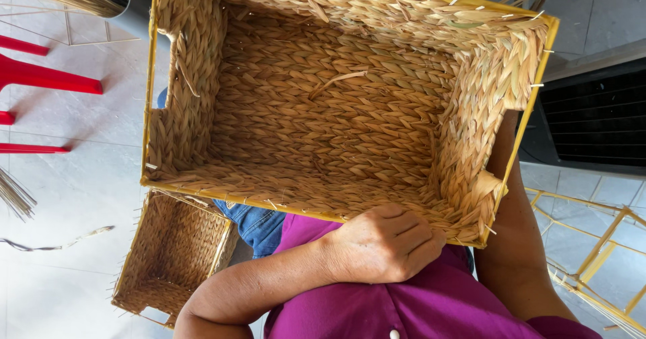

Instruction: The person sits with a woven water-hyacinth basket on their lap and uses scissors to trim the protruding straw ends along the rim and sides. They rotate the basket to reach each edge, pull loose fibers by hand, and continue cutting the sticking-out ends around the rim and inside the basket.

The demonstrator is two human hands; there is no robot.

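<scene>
Head view: your left hand [383, 245] curled its fingers [417, 235] over the near rim of the large woven basket [323, 110] on your lap; your right fingers sat hidden behind its right wall, grip unknowable. Loose rim strands risked snagging or pricking you.

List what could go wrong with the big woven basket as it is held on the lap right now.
The left hand grips only the near rim of the large basket; it could tip off the lap. Cut ends sticking out along the rim might scratch the right forearm passing outside the basket.
</scene>
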